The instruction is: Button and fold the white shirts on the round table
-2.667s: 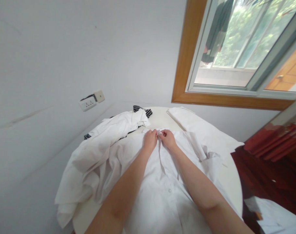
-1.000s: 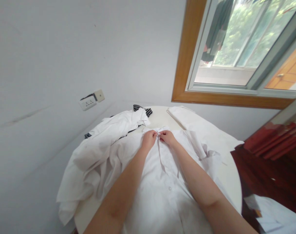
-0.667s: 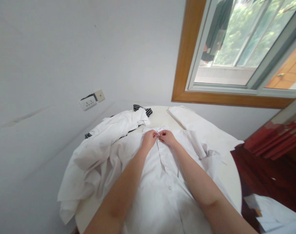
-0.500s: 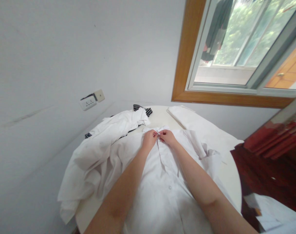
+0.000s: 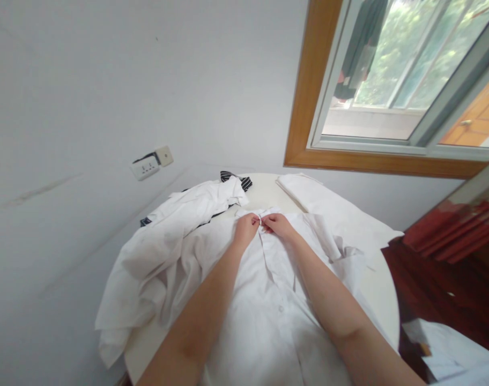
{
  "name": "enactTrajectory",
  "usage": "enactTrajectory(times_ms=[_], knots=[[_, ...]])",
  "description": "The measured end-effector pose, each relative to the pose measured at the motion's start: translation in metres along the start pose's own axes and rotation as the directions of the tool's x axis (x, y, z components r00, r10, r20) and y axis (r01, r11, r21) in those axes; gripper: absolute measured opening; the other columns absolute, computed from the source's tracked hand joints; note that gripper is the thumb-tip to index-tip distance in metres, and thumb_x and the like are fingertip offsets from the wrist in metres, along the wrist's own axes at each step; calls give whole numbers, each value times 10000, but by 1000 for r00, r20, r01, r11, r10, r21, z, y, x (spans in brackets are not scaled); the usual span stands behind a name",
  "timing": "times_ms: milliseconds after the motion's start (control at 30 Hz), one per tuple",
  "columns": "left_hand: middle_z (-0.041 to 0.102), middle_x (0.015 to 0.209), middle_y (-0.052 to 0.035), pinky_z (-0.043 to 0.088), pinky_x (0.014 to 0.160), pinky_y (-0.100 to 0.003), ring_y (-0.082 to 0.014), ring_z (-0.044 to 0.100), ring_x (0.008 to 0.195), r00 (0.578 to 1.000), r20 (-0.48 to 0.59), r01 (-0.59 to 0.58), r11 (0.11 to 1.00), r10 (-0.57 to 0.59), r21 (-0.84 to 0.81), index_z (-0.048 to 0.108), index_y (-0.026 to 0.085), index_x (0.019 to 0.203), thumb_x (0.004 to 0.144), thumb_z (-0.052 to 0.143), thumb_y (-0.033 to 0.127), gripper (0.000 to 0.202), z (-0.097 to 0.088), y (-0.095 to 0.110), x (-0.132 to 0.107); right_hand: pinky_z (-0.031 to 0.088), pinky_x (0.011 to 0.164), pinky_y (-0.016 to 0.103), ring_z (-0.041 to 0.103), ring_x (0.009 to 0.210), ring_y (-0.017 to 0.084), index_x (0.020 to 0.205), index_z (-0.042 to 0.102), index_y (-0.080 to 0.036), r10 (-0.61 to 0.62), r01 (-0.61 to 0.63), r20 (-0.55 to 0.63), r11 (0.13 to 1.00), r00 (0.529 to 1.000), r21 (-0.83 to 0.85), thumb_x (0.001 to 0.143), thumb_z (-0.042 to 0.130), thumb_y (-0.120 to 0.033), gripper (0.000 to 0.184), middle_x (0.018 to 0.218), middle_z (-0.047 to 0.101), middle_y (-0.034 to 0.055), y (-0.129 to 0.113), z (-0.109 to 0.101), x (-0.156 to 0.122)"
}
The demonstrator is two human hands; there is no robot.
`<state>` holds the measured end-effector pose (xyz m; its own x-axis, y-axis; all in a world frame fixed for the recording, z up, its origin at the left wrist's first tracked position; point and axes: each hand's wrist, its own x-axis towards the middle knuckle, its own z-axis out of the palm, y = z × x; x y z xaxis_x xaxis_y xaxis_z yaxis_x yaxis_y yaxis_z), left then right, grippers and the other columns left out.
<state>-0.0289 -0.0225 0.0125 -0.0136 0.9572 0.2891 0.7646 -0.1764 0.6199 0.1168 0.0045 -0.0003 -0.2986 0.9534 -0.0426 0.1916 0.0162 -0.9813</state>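
Observation:
A white button-up shirt (image 5: 260, 300) lies spread over the round table, its buttoned front running toward me. At the collar end, my left hand (image 5: 246, 228) pinches the front edge of the shirt. My right hand (image 5: 277, 225) pinches the opposite edge close beside it, fingertips almost touching the left ones. Whatever small part sits between the fingertips is too small to make out. One button (image 5: 281, 309) shows lower down the front.
Another white garment (image 5: 156, 252) is heaped at the left, with black striped cloth (image 5: 247, 184) at its far end. A folded white garment (image 5: 328, 203) lies at the right on the white table (image 5: 383, 300). Behind stand a wall with a socket (image 5: 145, 168) and a window frame (image 5: 373, 163).
My fingers have shifted slightly at the shirt's collar end, the right fingertips curling a little more. The garments around have stayed in place.

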Motion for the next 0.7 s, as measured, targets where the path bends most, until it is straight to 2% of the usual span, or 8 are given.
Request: enactTrajectory(times_ms=[167,333,467,700], knots=[[722,874,-49,476,777,-240,-148,659,820,999,-11,39,999,-39,-2,677,178,898,812,538,155,165,-2,1,-1,449,500,181,562,477,95,884,662,-151,-42,22,-103,982,994,-186,740,552,-182,184,570,625,-24,3,5,1],[719,889,-52,464,784,-249,-151,649,853,997,-52,53,998,-51,31,666,178,899,848,507,196,168,-3,3,-2,391,511,175,539,486,98,839,697,-168,-138,46,-180,896,974,-442,729,555,-184,180,494,580,-34,-8,10,-6],[719,860,-53,467,756,-238,-142,654,812,998,-33,49,999,-49,-15,663,170,880,827,570,248,132,0,3,-2,390,542,187,547,532,110,823,722,-176,-161,47,-203,879,966,-475,708,553,-167,205,536,606,-23,-13,10,-9],[725,853,-61,466,741,-228,-133,660,795,996,-27,83,996,-84,-15,671,152,861,790,611,208,108,2,2,0,402,573,198,562,567,117,827,731,-180,-175,52,-201,864,964,-500,701,574,-164,202,593,625,-14,-11,10,-7]])
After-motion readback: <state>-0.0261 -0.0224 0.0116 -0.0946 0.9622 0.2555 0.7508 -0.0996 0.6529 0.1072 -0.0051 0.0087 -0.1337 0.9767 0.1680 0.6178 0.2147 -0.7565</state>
